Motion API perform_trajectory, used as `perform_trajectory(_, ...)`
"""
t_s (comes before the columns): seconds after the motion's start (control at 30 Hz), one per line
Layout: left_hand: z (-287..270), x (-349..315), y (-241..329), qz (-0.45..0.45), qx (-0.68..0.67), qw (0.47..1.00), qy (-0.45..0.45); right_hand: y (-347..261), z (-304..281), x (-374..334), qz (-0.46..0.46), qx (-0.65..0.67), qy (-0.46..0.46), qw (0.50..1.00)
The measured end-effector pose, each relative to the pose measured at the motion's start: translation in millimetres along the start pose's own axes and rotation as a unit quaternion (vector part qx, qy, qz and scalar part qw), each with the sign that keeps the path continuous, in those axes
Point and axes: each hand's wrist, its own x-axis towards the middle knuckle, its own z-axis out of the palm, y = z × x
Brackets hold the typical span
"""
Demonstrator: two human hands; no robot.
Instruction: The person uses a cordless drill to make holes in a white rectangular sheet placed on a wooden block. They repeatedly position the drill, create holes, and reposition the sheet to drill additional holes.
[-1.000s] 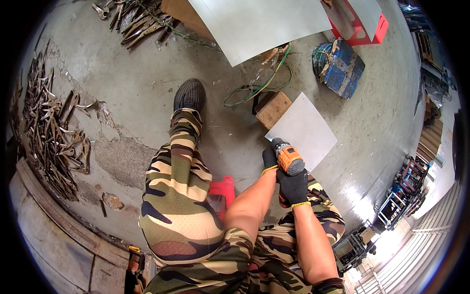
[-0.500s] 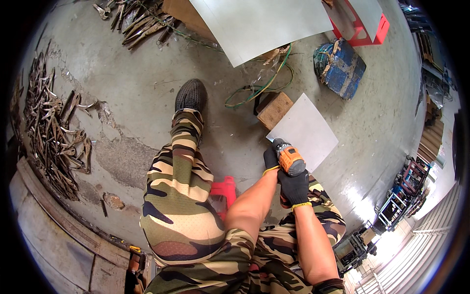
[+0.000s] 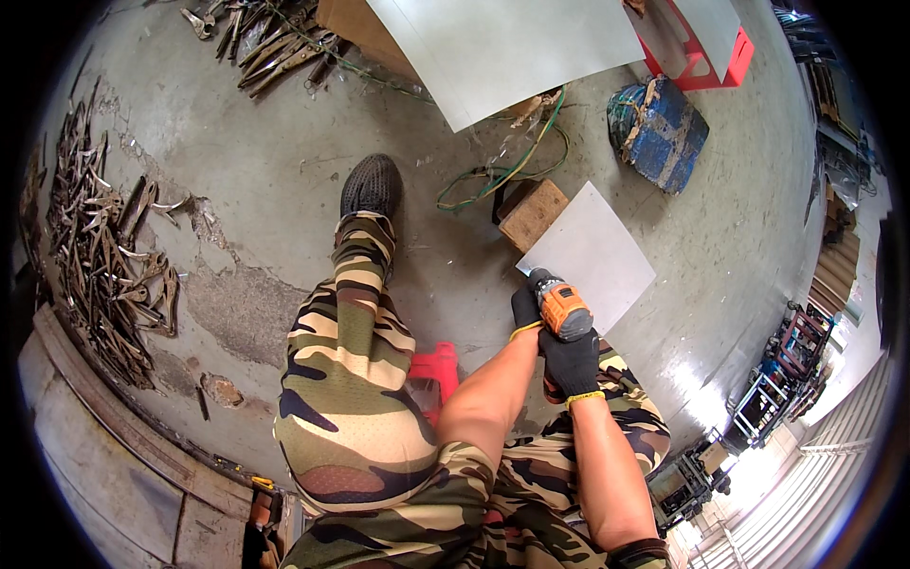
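Observation:
A cordless drill (image 3: 565, 309) with an orange and black body is in my right hand (image 3: 572, 365), its black-gloved fingers closed around the grip. The drill's front end lies over the near left corner of a pale flat sheet (image 3: 597, 251). That sheet rests against a brown wooden block (image 3: 534, 216). Just left of the drill, close to the sheet's near edge, is my left hand (image 3: 524, 310), also in a black glove with a yellow cuff. Its fingers are mostly hidden by the drill, so their grip does not show.
A large pale sheet (image 3: 512, 57) lies ahead over a cardboard box (image 3: 365, 33). Beyond the block sit a green cable (image 3: 531, 156), a blue taped bundle (image 3: 664, 133) and a red stool (image 3: 730, 66). Piled metal pliers-like parts (image 3: 104, 256) lie left. Another red stool (image 3: 436, 375) stands beside my leg.
Almost nothing differs. Both hands and the drill stay in place over the sheet; the view has shifted only very slightly.

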Motion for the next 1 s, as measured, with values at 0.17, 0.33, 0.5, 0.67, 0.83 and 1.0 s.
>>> perform_trajectory(0.17,6.8,-15.3,17.5,0.015,0.083,0.996,0.027,-16.0,-2.2,8.5,0.008,0.017,0.007,1.0)
perform_trajectory(0.33,22.9,-29.3,43.1,0.053,0.265,0.96,0.068,-19.8,0.8,3.5,0.031,0.043,-0.008,0.999)
perform_trajectory(0.5,38.5,-36.6,64.5,0.077,0.468,0.877,0.077,-8.1,-23.3,-29.6,-0.008,0.203,0.007,0.979)
perform_trajectory(0.67,77.9,-78.3,88.4,0.087,0.408,0.908,0.049,15.7,-70.8,-64.9,0.061,0.393,0.067,0.915)
perform_trajectory(0.83,50.9,-46.6,85.4,0.067,0.307,0.949,0.011,14.5,-108.5,-79.5,0.095,0.548,0.078,0.827)
perform_trajectory(1.0,69.7,-60.0,104.3,-0.011,0.323,0.946,-0.04,20.5,-130.1,-91.0,0.093,0.649,0.125,0.745)
